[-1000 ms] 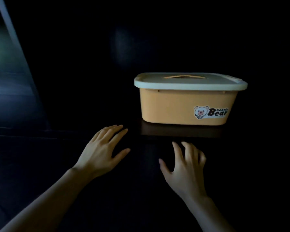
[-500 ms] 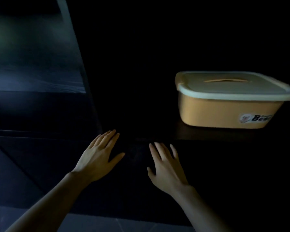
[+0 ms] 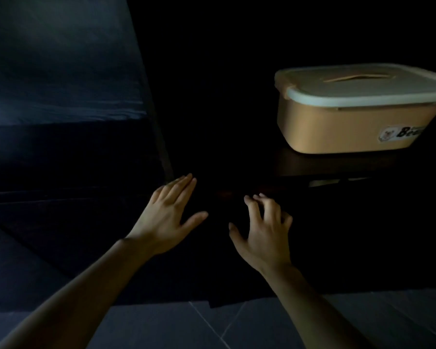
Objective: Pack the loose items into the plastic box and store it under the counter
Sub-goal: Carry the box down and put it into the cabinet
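Note:
An orange plastic box [image 3: 342,129] with a pale lid [image 3: 378,89] closed on it stands on a dark shelf [image 3: 312,165] inside a very dark space, at the upper right. A bear sticker is on its front. My left hand [image 3: 169,217] is spread flat, fingers apart, holding nothing, well to the left of and below the box. My right hand [image 3: 264,230] hovers beside it with fingers curled and apart, also empty. Neither hand touches the box. No loose items show.
A dark panel [image 3: 61,71] with a faint bluish sheen stands at the left, its slanted edge running down toward my left hand. Grey floor tiles [image 3: 237,323] show at the bottom. The rest is too dark to make out.
The view has swung left and down, so the box now sits further right and the floor tiles show. My right hand's fingers have curled. Both hands stay off the box.

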`<state>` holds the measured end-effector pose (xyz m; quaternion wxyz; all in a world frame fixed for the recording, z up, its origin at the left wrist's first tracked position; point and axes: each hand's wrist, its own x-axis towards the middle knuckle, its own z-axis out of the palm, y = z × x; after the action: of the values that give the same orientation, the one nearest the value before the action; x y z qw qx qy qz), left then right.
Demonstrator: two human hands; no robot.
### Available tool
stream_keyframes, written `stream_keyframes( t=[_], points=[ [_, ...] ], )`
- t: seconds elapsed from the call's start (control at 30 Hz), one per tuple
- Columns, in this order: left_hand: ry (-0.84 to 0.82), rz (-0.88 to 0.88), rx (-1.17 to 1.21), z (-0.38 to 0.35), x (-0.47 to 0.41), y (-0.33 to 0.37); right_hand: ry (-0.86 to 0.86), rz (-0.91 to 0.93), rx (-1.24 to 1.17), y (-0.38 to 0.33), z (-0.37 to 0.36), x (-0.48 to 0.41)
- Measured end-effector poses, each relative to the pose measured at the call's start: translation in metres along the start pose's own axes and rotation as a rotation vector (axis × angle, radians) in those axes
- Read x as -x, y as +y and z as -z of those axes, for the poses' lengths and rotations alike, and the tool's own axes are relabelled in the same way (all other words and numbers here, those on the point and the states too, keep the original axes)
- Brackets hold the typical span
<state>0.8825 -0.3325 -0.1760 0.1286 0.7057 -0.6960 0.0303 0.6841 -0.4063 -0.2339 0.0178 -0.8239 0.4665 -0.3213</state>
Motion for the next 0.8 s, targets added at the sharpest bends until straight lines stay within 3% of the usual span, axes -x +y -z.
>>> stream_keyframes(
  t=[0.17,0.33,0.53,0.8],
  points=[
    [-0.067,0.078,0.138,0.008,-0.001,0.008,0.034,-0.098,-0.003,-0.006,0.022,0.019],
    [-0.18,0.11,0.071,0.025,0.0,0.022,-0.166,-0.136,0.036,-0.012,0.035,0.018],
    [-0.219,0.009,-0.066,0.047,0.007,0.039,-0.244,-0.209,0.043,-0.018,0.057,0.021],
    [-0.246,-0.059,-0.023,0.085,-0.01,0.079,-0.308,-0.346,0.126,0.014,0.125,0.074]
  ],
)
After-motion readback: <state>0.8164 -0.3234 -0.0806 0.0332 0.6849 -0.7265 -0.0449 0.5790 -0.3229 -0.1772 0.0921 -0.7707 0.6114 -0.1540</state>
